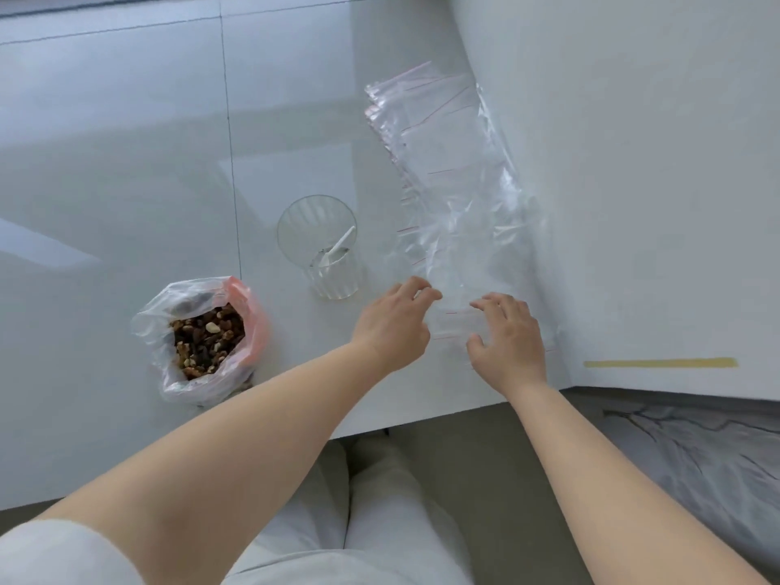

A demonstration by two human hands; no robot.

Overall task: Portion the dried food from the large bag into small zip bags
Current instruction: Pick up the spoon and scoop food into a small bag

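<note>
Step in hand: taking one small zip bag [456, 320] from the near end of the stack of zip bags [447, 171]. The left hand [392, 327] and right hand [508, 335] rest on it with loosely spread fingers; whether either pinches the film cannot be told. The large bag [202, 339], open and full of dried food [207, 339], stands at left. Next, presumably: separate one bag and open its seal. The cup [325, 247] with spoon [337, 249] stands just beside; the table [126, 162] edge is near.

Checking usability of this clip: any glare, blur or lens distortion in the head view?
Head view: window glare streaks the glossy table; wide-angle bending curves its edges; the clear zip bags wash out against white; both hands, left and right, look slightly soft.
</note>
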